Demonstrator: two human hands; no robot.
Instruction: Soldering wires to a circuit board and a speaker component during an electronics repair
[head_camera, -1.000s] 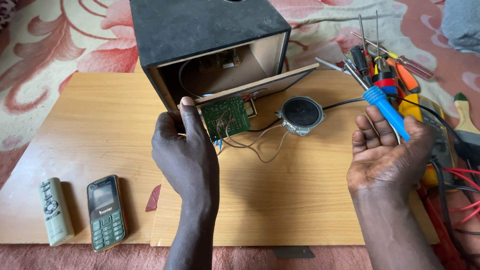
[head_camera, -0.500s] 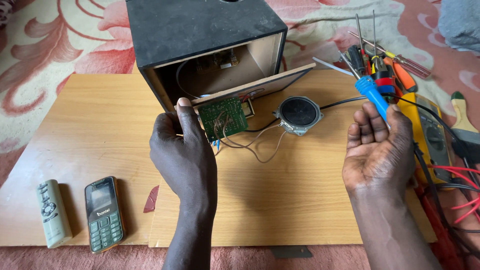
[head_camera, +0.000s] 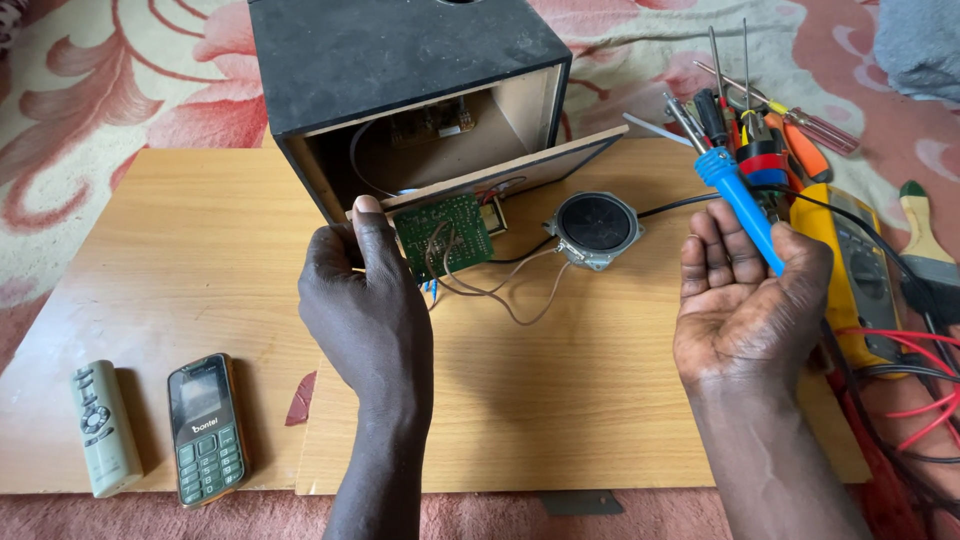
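green circuit board (head_camera: 445, 236), pinched at its left edge by the left hand (head_camera: 365, 305), thumb up along the edge and fingers curled behind, so grip clamped on the board. held upright and tilted toward the camera, probably to keep the component side readable and the wires off the surface. sits just in front of the open back of the black speaker box (head_camera: 410, 80), right below the loose wooden back panel (head_camera: 520, 170). looks small and rectangular, dotted with parts, with thin wires (head_camera: 500, 290) looping off its lower edge toward the round speaker driver (head_camera: 596, 228) lying face up on the wooden surface (head_camera: 200, 230).

right hand (head_camera: 745, 305) palm up, fingers half curled, grip loosely closed on the blue-handled soldering iron (head_camera: 740, 205); handle laid across the palm under the thumb, tip end pointing up and away from the board, likely to keep the hot end clear of fingers and wiring. black cord trailing right from the handle.

further out: cluster of screwdrivers and pliers (head_camera: 745, 120) behind the iron, yellow multimeter (head_camera: 855, 270) just right of the hand with red leads (head_camera: 920, 400) tangled near it, paintbrush (head_camera: 925, 235) at the far edge. on the near left of the surface, keypad phone (head_camera: 205, 428) and pale remote control (head_camera: 100, 428) side by side, well apart from the work. patterned pink rug (head_camera: 90, 90) beneath everything.
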